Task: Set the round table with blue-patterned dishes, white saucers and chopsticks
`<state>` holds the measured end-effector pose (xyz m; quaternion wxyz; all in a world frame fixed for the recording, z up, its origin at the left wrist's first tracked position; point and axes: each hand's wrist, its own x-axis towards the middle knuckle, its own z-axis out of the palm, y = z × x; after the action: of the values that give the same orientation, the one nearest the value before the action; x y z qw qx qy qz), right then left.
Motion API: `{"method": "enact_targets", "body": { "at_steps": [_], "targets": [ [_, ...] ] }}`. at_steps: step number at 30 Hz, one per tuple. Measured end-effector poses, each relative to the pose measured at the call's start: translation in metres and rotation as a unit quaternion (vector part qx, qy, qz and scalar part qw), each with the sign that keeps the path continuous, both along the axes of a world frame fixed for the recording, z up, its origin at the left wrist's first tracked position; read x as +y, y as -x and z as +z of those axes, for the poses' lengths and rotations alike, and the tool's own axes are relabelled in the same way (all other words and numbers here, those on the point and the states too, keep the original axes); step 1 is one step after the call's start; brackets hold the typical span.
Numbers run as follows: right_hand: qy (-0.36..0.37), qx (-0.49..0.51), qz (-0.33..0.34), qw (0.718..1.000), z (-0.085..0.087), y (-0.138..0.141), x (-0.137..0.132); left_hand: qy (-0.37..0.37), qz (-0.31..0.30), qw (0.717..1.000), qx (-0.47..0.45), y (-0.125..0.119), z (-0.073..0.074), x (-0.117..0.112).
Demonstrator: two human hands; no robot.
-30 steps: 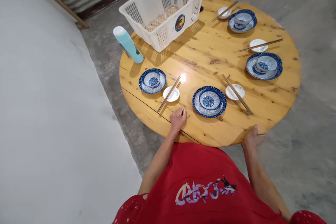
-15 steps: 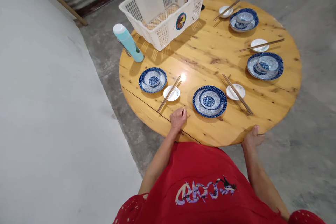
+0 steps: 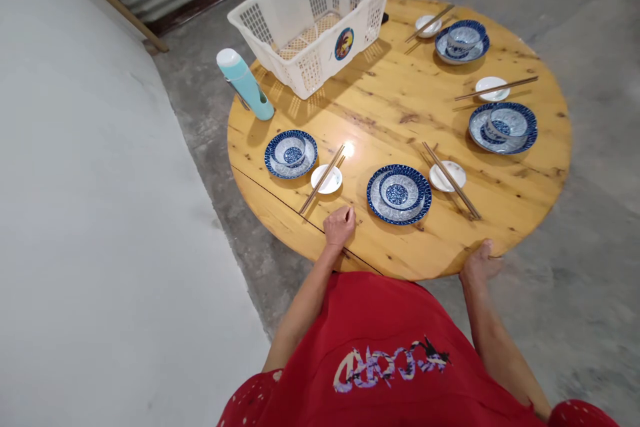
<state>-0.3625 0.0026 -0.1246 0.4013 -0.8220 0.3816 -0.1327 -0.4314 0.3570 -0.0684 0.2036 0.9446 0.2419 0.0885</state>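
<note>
My left hand (image 3: 340, 225) rests as a closed fist on the near part of the round wooden table (image 3: 370, 117); nothing shows in it. Further right, my right hand (image 3: 481, 263) grips the table's edge, thumb on top and the other fingers partly hidden beneath. Between and beyond my hands lies a blue-and-white plate (image 3: 373, 207) with a bowl (image 3: 399, 193) on it. A white saucer (image 3: 440, 180) with chopsticks (image 3: 458, 190) across it sits to its right. Left of these are another saucer (image 3: 335, 181) with chopsticks (image 3: 315, 193) and a plate (image 3: 311, 163) bearing a bowl (image 3: 290, 152).
A white plastic basket (image 3: 320, 70) stands at the back left of the table, beside a light-blue flask (image 3: 247, 87). Two more plates (image 3: 531, 137) with bowls, saucers and chopsticks line the right side. A white wall (image 3: 100, 213) is on the left.
Both hands keep their places on the table. The view has shifted very slightly, so the far tableware appears a little lower and further left.
</note>
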Motion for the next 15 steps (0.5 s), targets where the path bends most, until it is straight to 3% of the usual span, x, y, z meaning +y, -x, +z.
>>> {"method": "enact_targets", "body": {
  "at_steps": [5, 8, 12, 15],
  "targets": [
    [0.007, 0.004, -0.025, 1.000, -0.004, 0.000, -0.002, 0.010, 0.003, 1.000, -0.004, 0.001, 0.005, -0.004],
    [0.005, 0.001, -0.033, 0.999, -0.007, -0.001, -0.002, -0.006, 0.014, 0.999, -0.035, -0.003, 0.020, 0.004],
    [0.001, -0.002, -0.039, 0.999, -0.008, -0.003, -0.001, -0.077, 0.032, 0.992, -0.090, -0.024, 0.051, 0.038],
    [-0.011, -0.003, -0.035, 0.999, -0.006, -0.004, 0.001, -0.121, 0.035, 0.991, -0.034, -0.041, 0.064, 0.066]
  ]
}}
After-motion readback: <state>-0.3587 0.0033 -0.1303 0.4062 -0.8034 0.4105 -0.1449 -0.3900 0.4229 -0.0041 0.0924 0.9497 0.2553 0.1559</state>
